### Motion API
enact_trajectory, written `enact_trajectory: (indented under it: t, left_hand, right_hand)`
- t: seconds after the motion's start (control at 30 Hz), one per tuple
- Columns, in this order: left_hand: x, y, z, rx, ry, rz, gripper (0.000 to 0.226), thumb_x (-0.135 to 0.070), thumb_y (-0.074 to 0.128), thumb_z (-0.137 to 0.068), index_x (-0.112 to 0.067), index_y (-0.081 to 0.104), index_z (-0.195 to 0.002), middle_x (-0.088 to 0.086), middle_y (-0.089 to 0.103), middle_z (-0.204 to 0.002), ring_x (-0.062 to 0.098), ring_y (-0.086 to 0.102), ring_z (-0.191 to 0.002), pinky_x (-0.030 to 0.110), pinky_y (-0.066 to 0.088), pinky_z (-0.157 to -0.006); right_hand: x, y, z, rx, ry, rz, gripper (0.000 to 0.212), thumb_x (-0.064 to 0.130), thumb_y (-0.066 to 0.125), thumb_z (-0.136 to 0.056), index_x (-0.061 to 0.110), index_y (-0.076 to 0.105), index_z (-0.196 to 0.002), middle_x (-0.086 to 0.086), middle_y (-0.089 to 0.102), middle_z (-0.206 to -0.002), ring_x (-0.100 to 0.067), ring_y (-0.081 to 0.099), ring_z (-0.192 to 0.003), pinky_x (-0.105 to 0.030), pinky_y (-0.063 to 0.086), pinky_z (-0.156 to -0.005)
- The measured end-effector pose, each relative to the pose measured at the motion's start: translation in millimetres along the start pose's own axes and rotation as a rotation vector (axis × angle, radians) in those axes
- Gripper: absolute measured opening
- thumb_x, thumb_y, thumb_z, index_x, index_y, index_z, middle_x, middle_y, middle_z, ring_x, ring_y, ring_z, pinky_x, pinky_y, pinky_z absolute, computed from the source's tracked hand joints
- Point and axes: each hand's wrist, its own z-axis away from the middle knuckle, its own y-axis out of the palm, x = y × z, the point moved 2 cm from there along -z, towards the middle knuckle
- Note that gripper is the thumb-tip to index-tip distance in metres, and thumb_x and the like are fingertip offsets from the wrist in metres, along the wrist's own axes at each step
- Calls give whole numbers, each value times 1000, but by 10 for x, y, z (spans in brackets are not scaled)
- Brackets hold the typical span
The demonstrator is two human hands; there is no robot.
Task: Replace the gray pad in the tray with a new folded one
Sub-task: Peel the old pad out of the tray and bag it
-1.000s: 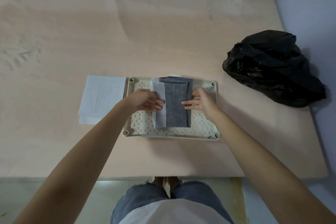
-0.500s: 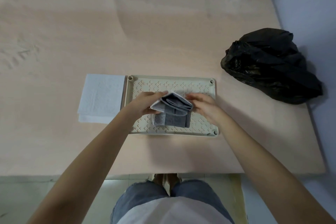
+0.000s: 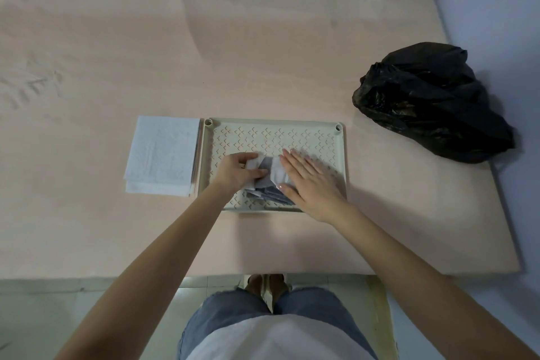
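Pale peach and faintly wrinkled, the surface [image 3: 263, 52] fills most of the head view, with a dark torn patch along its far edge. A bluish-grey wall runs down its right side, and light floor tiles show beyond its near edge, where denim-clad legs and a white top are cut off by the bottom of the picture.

On the right of the surface, close to the wall, lies a crumpled black plastic bag [image 3: 432, 102]; what it holds cannot be made out. Near the middle sits a cream tray [image 3: 321, 131], rectangular, its floor patterned with small chevron cut-outs and a round socket at each far corner. Its near corners are hidden behind the forearms. Just beside its left rim lies a stack of white folded pads [image 3: 163, 155], square to the tray's edge.

The gray pad [image 3: 267, 184] is in the near half of the tray, bunched into a small bundle showing both gray and white faces; much of it is covered by the hands. The left hand [image 3: 238, 171] grips its left side, fingers curled over the top and thumb tucked against it. The right hand [image 3: 306, 178] lies flat on its right side, fingers straight and close together, pressing down, the palm reaching over the tray floor.
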Motion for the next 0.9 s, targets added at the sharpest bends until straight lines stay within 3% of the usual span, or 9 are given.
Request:
enact_trajectory:
  t: [0.1,0.27,0.4,0.43,0.5,0.57,0.63,0.8,0.9]
  left_hand:
    - [37,4,42,-41,41,29,54,-14,81,-71,-11,62,-121,10,62,-122,26,60,-108,38,50,-95]
    - [89,24,80,-93,154,-100,54,-21,76,-77,-12,57,-127,10,56,-121,27,59,-105,35,49,-91]
    - [127,19,135,-327,538,-676,47,-45,50,-89,-12,61,-120,16,55,-118,35,57,-104,41,50,-85]
    - [144,59,131,-285,622,-800,54,-47,37,-93,-10,56,-127,18,54,-127,37,54,-115,44,46,-93]
    - [175,173,153,-131,685,-989,70,-51,8,-96,-7,31,-146,14,30,-152,31,26,-141,44,23,-115]
    - [221,257,153,-43,660,-1111,80,-52,-23,-88,-6,3,-148,10,4,-158,25,0,-146,40,0,-119]
    - [289,299,127,-18,624,-1168,85,-51,-40,-77,-7,-12,-145,9,-10,-157,23,-12,-145,39,-9,-119]
    - [339,280,110,-3,648,-1191,85,-50,-47,-68,-10,-23,-139,4,-27,-146,17,-27,-136,38,-14,-116]
    - [337,302,88,-8,639,-1191,79,-50,-40,-73,-10,-26,-139,4,-29,-146,16,-27,-137,40,-11,-118]
  right_hand:
    - [-30,147,-2,-3,-37,115,75,58,-14,-90,10,0,-146,-6,4,-157,-17,-3,-144,-32,-8,-116]
    - [-85,179,-117,47,-70,160,70,52,5,-97,5,19,-147,-12,20,-155,-22,14,-144,-37,7,-115]
    - [-139,198,-126,79,-130,204,70,54,8,-97,7,10,-149,-11,6,-157,-22,2,-146,-39,4,-116]
    - [-147,197,-121,86,-142,206,73,56,8,-96,7,7,-150,-11,2,-157,-22,-1,-146,-39,3,-117]
    - [-160,177,-124,105,-159,229,80,62,8,-94,5,5,-150,-11,0,-157,-22,-2,-146,-39,2,-116]
    - [-161,168,-130,122,-163,268,83,64,7,-92,4,6,-149,-13,4,-157,-24,1,-146,-40,4,-116]
    - [-171,177,-141,154,-148,299,81,63,7,-93,4,7,-148,-14,6,-157,-25,3,-146,-41,5,-116]
    - [-201,136,-162,160,-192,301,82,63,-8,-90,6,3,-148,-13,3,-158,-24,-3,-145,-39,-2,-116]
    - [-133,-11,-89,113,-255,169,73,60,2,-92,13,-4,-148,-5,-12,-156,-16,-16,-143,-31,-14,-116]
